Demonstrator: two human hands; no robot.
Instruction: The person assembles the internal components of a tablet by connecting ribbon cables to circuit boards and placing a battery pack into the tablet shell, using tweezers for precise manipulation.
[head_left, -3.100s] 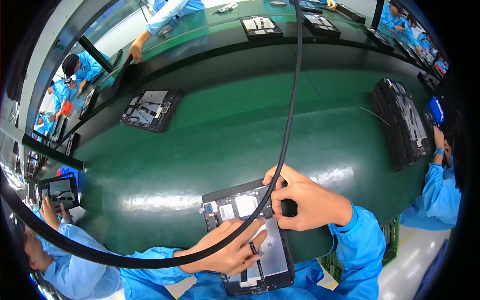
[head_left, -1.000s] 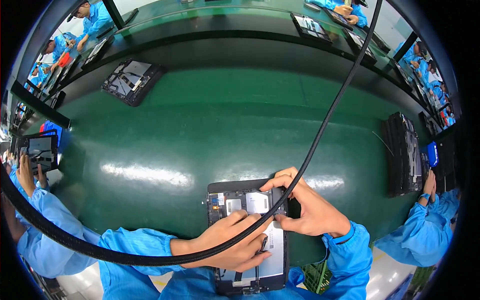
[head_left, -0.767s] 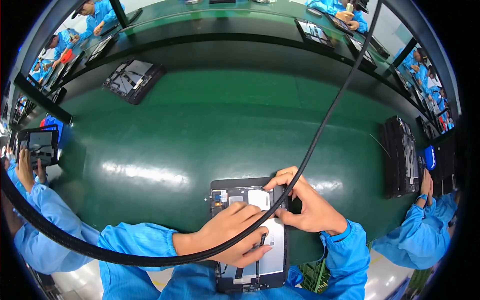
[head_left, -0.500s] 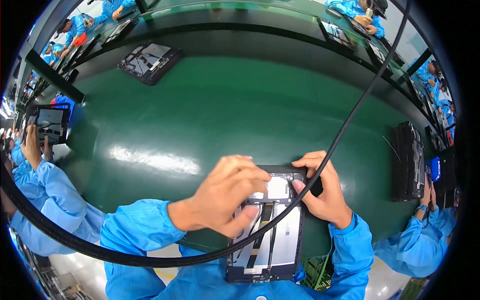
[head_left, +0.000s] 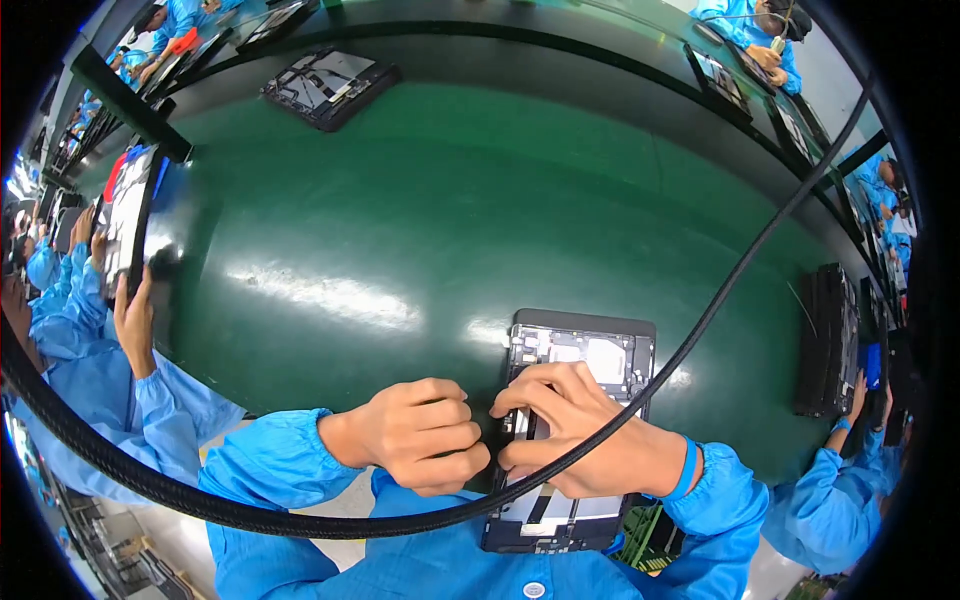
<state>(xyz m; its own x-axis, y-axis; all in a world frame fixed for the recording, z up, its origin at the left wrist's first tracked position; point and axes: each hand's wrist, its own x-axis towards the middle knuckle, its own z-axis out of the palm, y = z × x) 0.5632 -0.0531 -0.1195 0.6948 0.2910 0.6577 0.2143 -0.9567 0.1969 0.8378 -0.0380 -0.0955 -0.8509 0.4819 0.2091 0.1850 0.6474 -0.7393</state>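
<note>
An opened tablet point(head_left: 620, 362) lies in front of me, its silver inner plates, dark ribbon cables and black frame showing. Its near end reaches past the table edge, toward my body. Across its middle lies my right hand point(head_left: 580, 430), a blue band at the wrist, with bent index finger and thumb on the tablet's left edge. Just left of that edge, my left hand point(head_left: 420, 437) is closed with fingers curled under; whatever it might hold is hidden. A black cable crosses in front of the right hand and the tablet.
The thick black cable point(head_left: 250, 518) arcs across the view. Another opened tablet point(head_left: 330, 85) lies at the far left of the green table point(head_left: 400, 200). Dark tablets stand stacked point(head_left: 828, 340) at right. A person at left holds a tablet point(head_left: 130, 225); another's hands point(head_left: 860, 400) show at right.
My left hand has drawn off the tablet and curled closed. My right hand has moved from the tablet's right side across to its left edge. The left neighbour's tablet has been tilted.
</note>
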